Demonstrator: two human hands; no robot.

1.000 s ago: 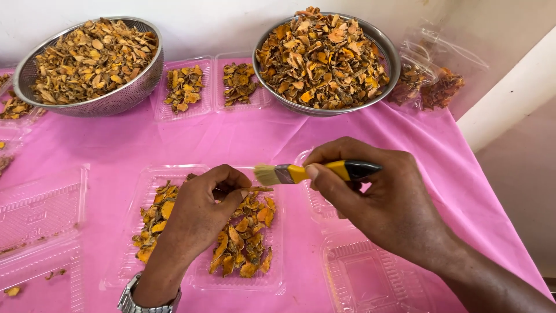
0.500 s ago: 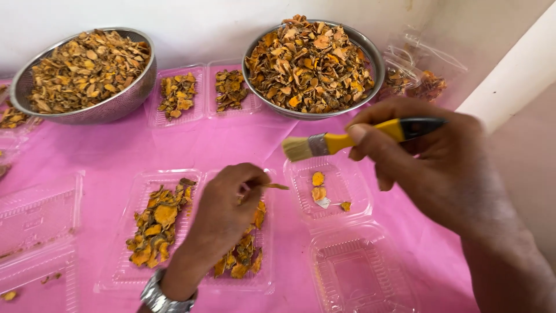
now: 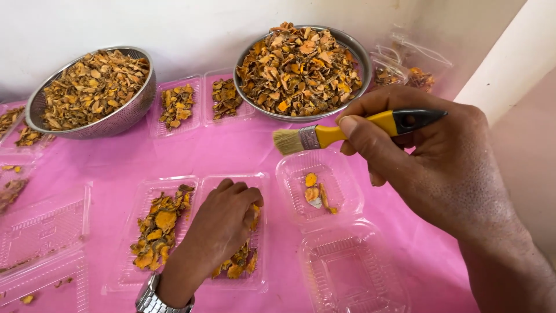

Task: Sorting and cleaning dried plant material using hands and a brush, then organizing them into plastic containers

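Observation:
My right hand [image 3: 440,168] grips a small paintbrush [image 3: 347,132] with a yellow and black handle, bristles pointing left, held above a clear plastic clamshell box [image 3: 341,191] that holds a few orange dried slices [image 3: 315,194]. My left hand [image 3: 223,223], with a metal watch on the wrist, rests fingers-down in a clear plastic tray [image 3: 145,197] filled with orange dried slices, fingers curled among the pieces. Whether it pinches a piece is hidden.
Two steel bowls [image 3: 139,104] [image 3: 362,58] heaped with dried slices stand at the back on the pink cloth [image 3: 220,150]. Small filled trays [image 3: 176,107] lie between them. Clear boxes [image 3: 43,232] sit at the left, bags [image 3: 417,69] at the back right.
My right hand has lifted the brush away from the left hand, up and to the right. My left hand has dropped down into the tray of slices.

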